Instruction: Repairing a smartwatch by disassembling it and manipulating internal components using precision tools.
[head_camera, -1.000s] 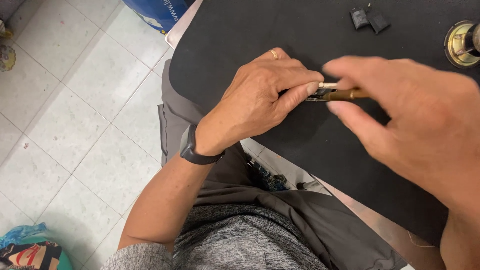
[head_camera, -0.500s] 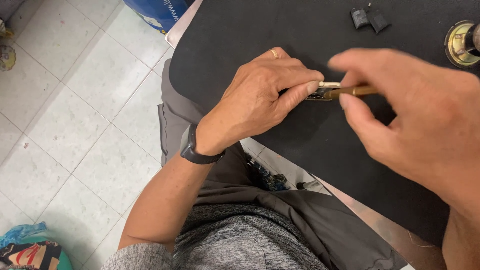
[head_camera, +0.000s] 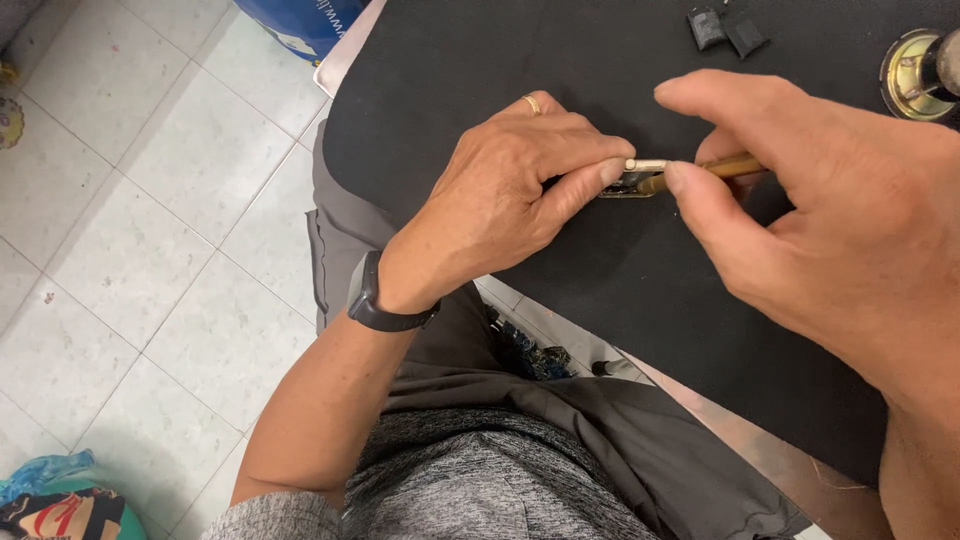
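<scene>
A small metal part (head_camera: 632, 178), pale silver on top with a darker underside, lies flat on the black tabletop (head_camera: 600, 60), pinned at its left end. A slim brass-coloured tool (head_camera: 725, 167) lies nearly level, its tip meeting the part's right end; most of its shaft is hidden.

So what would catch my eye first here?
Two bare hands meet over a black mat: the left hand pins a small metal part, while the right hand pinches a thin brass-coloured tool against it. A brass round fitting sits at the mat's top right.
</scene>
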